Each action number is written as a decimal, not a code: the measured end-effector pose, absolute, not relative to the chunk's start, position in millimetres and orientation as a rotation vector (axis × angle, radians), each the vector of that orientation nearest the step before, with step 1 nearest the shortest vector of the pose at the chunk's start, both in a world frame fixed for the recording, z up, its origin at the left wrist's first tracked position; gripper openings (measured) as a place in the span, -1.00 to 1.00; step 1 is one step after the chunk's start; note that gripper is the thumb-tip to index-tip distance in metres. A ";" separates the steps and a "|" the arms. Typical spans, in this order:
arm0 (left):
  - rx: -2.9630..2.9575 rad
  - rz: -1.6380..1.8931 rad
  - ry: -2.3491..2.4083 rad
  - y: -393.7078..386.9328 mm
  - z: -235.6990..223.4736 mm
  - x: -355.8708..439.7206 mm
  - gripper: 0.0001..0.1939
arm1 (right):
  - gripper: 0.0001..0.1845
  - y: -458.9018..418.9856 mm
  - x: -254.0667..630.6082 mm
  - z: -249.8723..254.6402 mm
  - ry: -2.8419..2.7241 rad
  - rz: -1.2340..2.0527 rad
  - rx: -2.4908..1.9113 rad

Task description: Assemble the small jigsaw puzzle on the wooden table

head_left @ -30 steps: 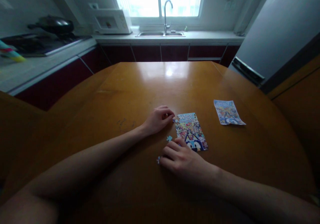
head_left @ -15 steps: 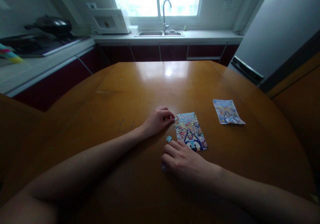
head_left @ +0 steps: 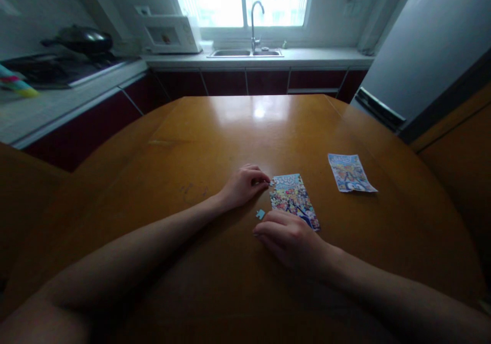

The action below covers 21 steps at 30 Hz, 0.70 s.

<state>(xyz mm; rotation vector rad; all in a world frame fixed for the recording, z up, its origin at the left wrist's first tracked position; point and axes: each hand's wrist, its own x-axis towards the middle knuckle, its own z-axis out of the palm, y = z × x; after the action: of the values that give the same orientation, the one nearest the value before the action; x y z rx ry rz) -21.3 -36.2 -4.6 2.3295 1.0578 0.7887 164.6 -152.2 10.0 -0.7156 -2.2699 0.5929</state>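
A colourful cartoon jigsaw puzzle (head_left: 289, 193) lies flat on the wooden table, mostly put together. My left hand (head_left: 245, 184) rests at its upper left edge, fingers pinched on a small light puzzle piece (head_left: 272, 183) that touches the puzzle there. My right hand (head_left: 289, 235) is closed over the lower left corner and hides part of the printed blue dog's face. Its fingertips are pressed together, apparently around a puzzle piece that is mostly hidden. Just above those fingertips, a loose light-blue puzzle piece (head_left: 260, 214) lies on the table.
A creased paper sheet (head_left: 352, 173) with the same picture lies to the right on the wooden table (head_left: 230, 139). Behind the table are a sink (head_left: 232, 53) with a tap, a microwave (head_left: 171, 34), and a stove with a black pan (head_left: 86, 39). A fridge (head_left: 418, 52) stands at the right.
My right hand has shifted slightly right and turned, its fingers drawn together; the piece beneath it no longer shows on the table. My left hand stays at the puzzle's edge.
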 end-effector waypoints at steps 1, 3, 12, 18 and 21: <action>2.316 0.774 1.066 -35.7 -3.6 -21.1 -0.93 | -0.81 -147.3 167.5 9.9 -2.212 0.572 -0.759; 2.298 0.741 1.079 -34.8 -0.9 -20.5 -0.96 | -0.81 -133.4 177.1 9.7 -2.065 0.539 -0.900; 2.279 0.710 1.085 -32.9 -0.4 -18.5 -0.96 | -0.86 -77.0 214.4 -7.2 -1.584 0.618 -1.389; 2.318 0.729 1.108 -32.6 -5.1 -17.1 -0.94 | -0.84 -76.6 208.9 -12.6 -1.617 0.615 -1.369; 2.331 0.737 1.088 -32.8 -4.9 -17.5 -0.94 | -0.84 -76.2 209.6 -13.0 -1.616 0.613 -1.370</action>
<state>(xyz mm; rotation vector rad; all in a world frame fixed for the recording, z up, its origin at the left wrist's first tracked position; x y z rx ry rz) -17.5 -32.8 -4.9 2.3309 1.0884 0.7368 209.6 -76.2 -13.0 -1.3701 -1.6161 0.6133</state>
